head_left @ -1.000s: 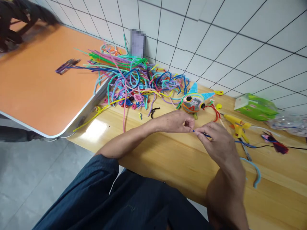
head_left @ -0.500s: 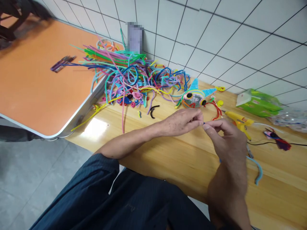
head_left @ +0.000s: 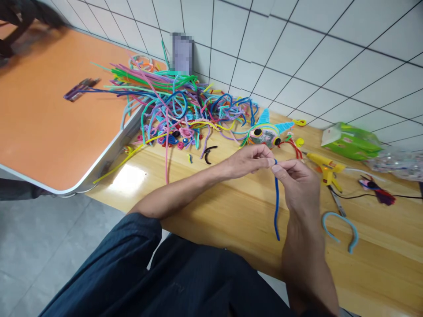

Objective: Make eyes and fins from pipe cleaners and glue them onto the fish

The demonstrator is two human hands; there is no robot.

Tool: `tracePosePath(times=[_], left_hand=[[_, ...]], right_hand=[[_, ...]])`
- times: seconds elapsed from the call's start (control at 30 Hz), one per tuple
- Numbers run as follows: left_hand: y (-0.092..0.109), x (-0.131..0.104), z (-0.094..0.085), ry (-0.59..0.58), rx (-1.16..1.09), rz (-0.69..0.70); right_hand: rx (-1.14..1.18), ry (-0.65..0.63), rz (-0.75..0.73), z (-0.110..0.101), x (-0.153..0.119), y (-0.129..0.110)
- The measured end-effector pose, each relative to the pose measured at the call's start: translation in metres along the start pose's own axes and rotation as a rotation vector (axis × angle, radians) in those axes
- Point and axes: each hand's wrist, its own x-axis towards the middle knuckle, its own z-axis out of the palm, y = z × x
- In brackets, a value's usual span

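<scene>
A dark blue pipe cleaner (head_left: 276,207) hangs down from between my two hands, its upper end pinched at the fingertips. My left hand (head_left: 253,160) grips that end between thumb and forefinger. Right beside it, my right hand (head_left: 295,174) pinches the same pipe cleaner, thumb against fingers. The very tip is mostly hidden by the fingers. Just behind the hands sits a round figure (head_left: 264,132) with blue pointed ears and black-and-yellow eyes. To the right of my right wrist lies a light blue curved piece (head_left: 340,218).
A heap of coloured pipe cleaners (head_left: 172,94) lies at the back left. On the right are a yellow glue gun (head_left: 325,166), scissors (head_left: 337,202), a green packet (head_left: 352,140) and a small dark red figure (head_left: 378,190). Black curled pieces (head_left: 208,155) lie left of my hands.
My right hand has moved slightly left and turned, so the blue pipe cleaner now hangs in plain sight. The light blue curved piece is more fully uncovered. The view has shifted a little.
</scene>
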Motion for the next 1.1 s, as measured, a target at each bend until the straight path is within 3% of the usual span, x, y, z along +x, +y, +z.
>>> tracePosePath(times=[0.17,0.3,0.4,0.53,0.67,0.8,0.9,1.0,1.1], left_hand=[[0.01,-0.002,-0.016,-0.048,0.519,0.146],[0.011,-0.005,-0.014,-0.069,0.692,0.159],[0.011,-0.007,-0.011,-0.036,0.583,0.194],[0.01,-0.008,-0.001,0.04,0.238,0.202],[0.003,-0.007,0.013,0.123,-0.106,0.037],[-0.003,-0.003,0.014,0.13,-0.266,-0.118],[-0.001,0.001,0.002,0.044,-0.109,-0.066],[0.005,0.002,-0.012,-0.046,0.182,0.094],[0.011,-0.002,-0.021,-0.123,0.447,0.168]], right_hand=[[-0.293,-0.146,-0.109,-0.018,0.003,-0.007],[-0.38,-0.191,-0.142,-0.02,0.002,-0.009],[-0.328,-0.143,-0.103,-0.019,0.001,-0.006],[-0.167,-0.046,-0.041,-0.011,-0.002,-0.004],[0.025,0.053,-0.015,0.006,-0.002,-0.003],[0.1,0.037,0.023,0.012,0.004,0.003],[0.12,-0.042,0.06,0.004,0.009,0.007],[0.067,-0.176,0.074,-0.007,0.01,0.005],[-0.048,-0.281,0.053,-0.015,0.009,0.0]])
